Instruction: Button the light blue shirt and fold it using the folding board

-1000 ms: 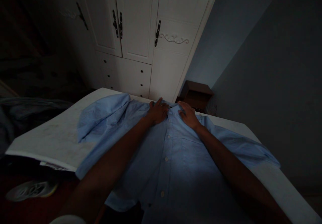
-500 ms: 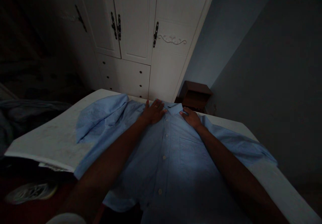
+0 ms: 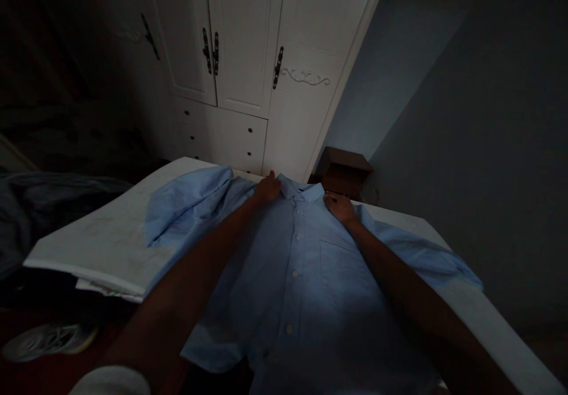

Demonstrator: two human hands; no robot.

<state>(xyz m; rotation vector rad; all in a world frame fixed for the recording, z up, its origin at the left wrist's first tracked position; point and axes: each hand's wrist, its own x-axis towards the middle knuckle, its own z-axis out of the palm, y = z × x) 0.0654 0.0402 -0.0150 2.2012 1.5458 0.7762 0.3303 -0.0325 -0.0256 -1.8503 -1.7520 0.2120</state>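
Observation:
A light blue short-sleeved button shirt lies face up and buttoned on a white board. My left hand rests at the left side of the collar, fingers curled on the cloth. My right hand presses the shirt's shoulder just right of the collar, fingers bent on the fabric. The left sleeve is bunched up; the right sleeve lies flat.
A white wardrobe with dark handles and drawers stands behind the board. A brown wooden bedside cabinet sits at the wall corner. A shoe lies on the floor at lower left. Dark bedding fills the left side.
Both hands have moved apart from the middle of the collar toward its outer sides and curled. The collar now lies spread and visible between them.

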